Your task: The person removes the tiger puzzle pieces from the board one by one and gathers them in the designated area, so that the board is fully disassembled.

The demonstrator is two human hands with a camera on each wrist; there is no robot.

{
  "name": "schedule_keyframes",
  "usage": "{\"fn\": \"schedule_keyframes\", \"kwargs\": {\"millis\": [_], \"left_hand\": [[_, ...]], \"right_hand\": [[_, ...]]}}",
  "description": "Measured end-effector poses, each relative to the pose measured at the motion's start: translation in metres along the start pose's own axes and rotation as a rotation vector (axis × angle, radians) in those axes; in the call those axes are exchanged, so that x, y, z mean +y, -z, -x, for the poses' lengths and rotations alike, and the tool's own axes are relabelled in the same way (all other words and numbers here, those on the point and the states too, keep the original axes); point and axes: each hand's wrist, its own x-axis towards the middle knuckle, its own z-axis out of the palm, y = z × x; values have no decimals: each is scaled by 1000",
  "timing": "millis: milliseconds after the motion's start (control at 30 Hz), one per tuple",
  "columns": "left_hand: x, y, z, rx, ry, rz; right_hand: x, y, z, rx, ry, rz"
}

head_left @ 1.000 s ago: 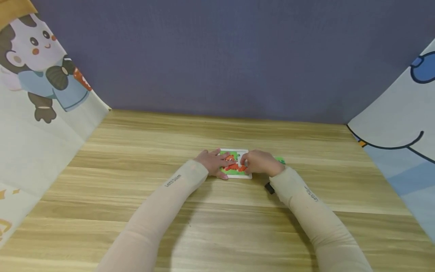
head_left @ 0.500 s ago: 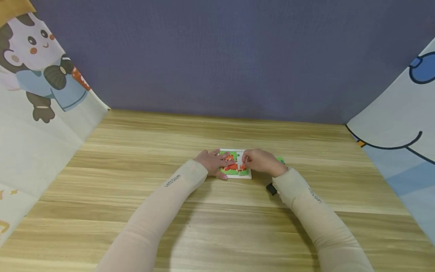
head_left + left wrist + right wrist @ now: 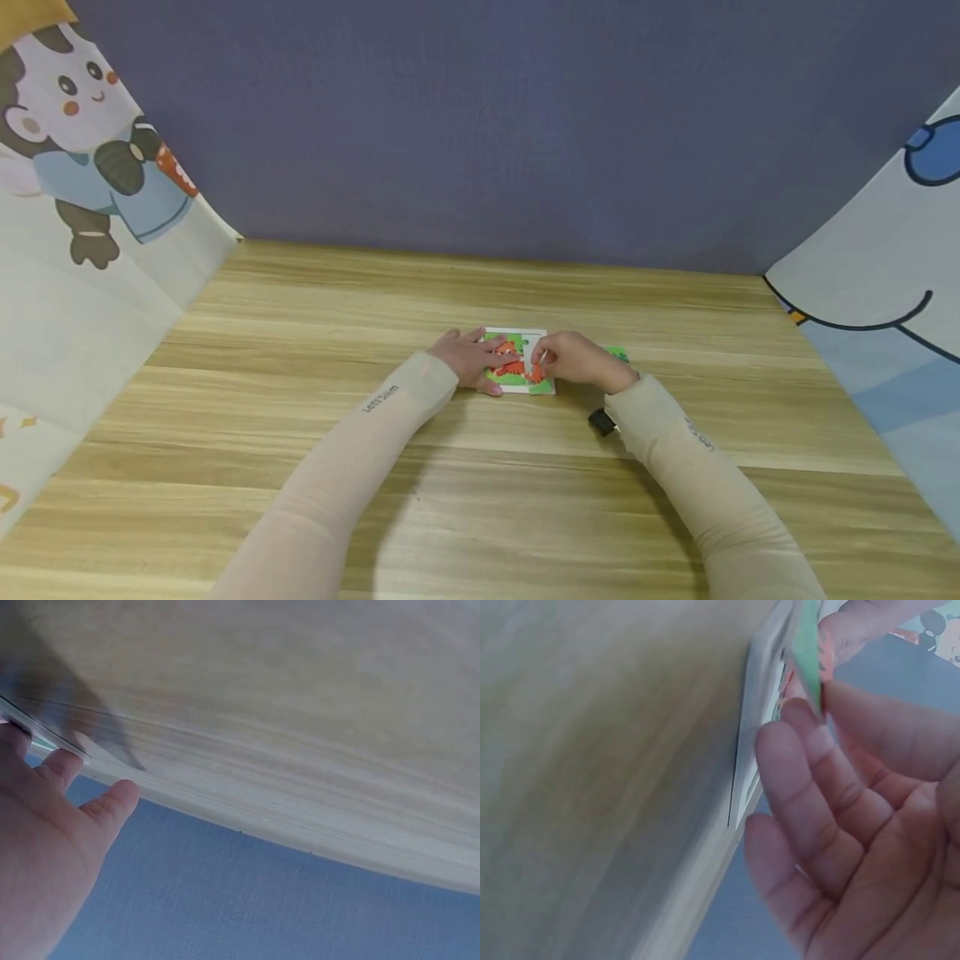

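Observation:
A small jigsaw puzzle in a white frame (image 3: 514, 331) lies on the wooden table, its picture green with an orange animal. Fingers spread, my left hand (image 3: 468, 360) rests on the puzzle's left part; the left wrist view catches only some of its fingers at the edge. My right hand (image 3: 583, 360) pinches a green and orange puzzle piece (image 3: 808, 652) between thumb and fingers. In the right wrist view this piece is tilted up above the frame. A bare white part of the tray (image 3: 532, 344) shows beside the right fingertips.
Partly behind the right wrist lies another green piece (image 3: 617, 353) on the table (image 3: 480, 500). A black object (image 3: 602, 422) sits by the right sleeve cuff. A dark blue wall (image 3: 495, 125) stands behind, with printed cloths at both sides.
The pinched puzzle piece has come apart from its neighbours and shifted slightly right and toward me, tilting. My right hand moved back a little to the right. My left hand stayed in place.

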Motion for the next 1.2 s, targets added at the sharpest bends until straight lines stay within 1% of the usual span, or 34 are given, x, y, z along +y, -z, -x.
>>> {"fn": "schedule_keyframes", "kwargs": {"millis": [167,333,433,667,800,900,1033,1200], "left_hand": [[0,0,0,-5,1,2],[0,-2,-3,-15,1,4],[-1,-3,-4,-20,3,9],[-1,-3,-4,-17,6,-12],[-1,-3,-5,-17,6,-17],[-2,-3,-5,-15,8,-10],[-1,-3,-5,-5,2,3],[-1,-3,-4,-3,-1,10]], "right_hand": [[4,-1,0,4,-8,-56],[8,-2,3,9,-44,-132],[9,-2,6,19,-62,-159],[14,2,16,64,-58,-152],[17,3,20,72,-76,-177],[19,4,21,73,-83,-195],[20,4,21,79,-83,-193],[20,2,22,104,-58,-171]]}}
